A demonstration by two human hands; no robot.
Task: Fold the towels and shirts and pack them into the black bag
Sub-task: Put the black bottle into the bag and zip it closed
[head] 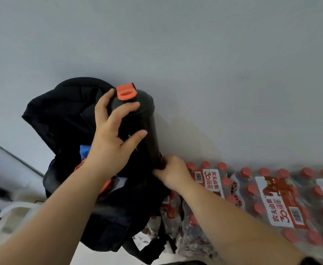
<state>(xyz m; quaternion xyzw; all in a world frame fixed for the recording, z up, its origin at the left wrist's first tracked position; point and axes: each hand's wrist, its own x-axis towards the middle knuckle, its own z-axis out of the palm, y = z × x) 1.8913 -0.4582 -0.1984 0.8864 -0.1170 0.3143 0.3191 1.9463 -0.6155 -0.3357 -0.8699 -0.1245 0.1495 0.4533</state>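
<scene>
Black bag (pixel 67 115) open against a grey wall (pixel 195 44), blue cloth (pixel 85 150) showing inside, left hand (pixel 111 142) grasping a black bottle (pixel 147 127) with an orange cap (pixel 126 92) at the bag's side, right hand (pixel 173 174) gripping the bag's fabric by the bottle's base, shrink-wrapped packs of red-capped water bottles (pixel 271 199) just beside it on the right.

left hand (pixel 111 138) — fingers spread, gripping | right hand (pixel 173 173) — curled tight, lower
</scene>
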